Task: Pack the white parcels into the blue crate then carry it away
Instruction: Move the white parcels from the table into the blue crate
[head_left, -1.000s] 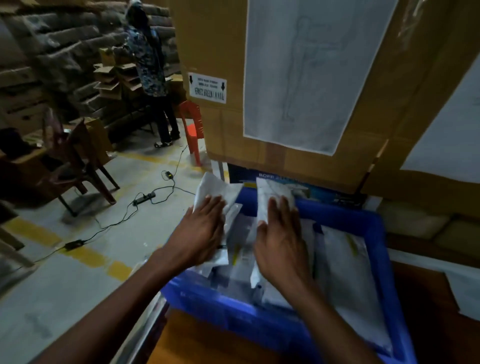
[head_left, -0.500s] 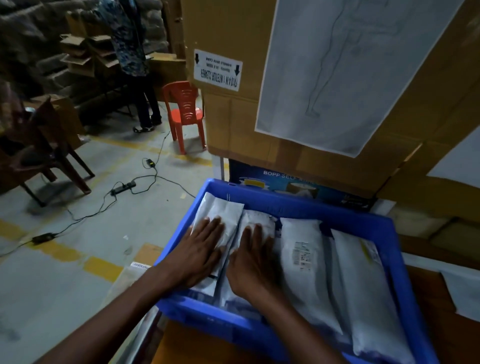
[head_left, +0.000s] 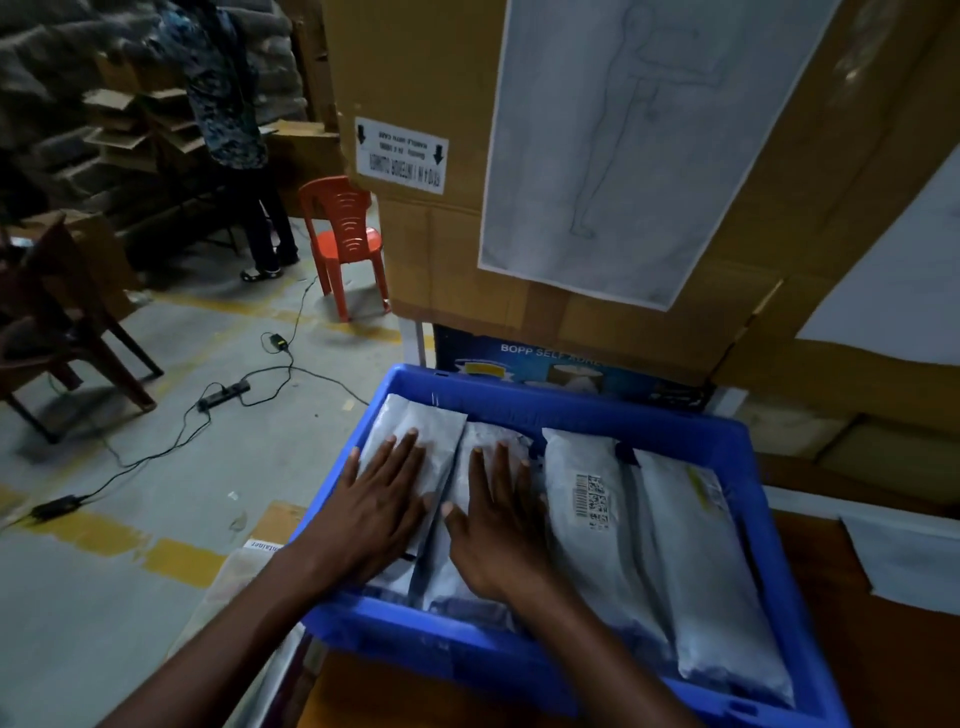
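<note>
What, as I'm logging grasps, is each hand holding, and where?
Nothing held: left hand lies flat on leftmost white parcel, right hand on next parcel.

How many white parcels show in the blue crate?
4, side by side in the blue crate: leftmost parcel under the left hand, second parcel under the right hand, barcoded parcel third, rightmost parcel by the right wall. Others may lie beneath.

A blue box (head_left: 566, 364) behind the crate's (head_left: 571, 410) far edge bears white letters "BOPP SELF", with the rest cut off. A white label (head_left: 401, 156) on the carton (head_left: 441, 78) hangs upside down, with two arrows and what seems to read "HANDLE WITH CARE"; its larger line is blurred. One parcel (head_left: 587, 545) carries a barcode (head_left: 592, 501) and square code, too small to read.
</note>
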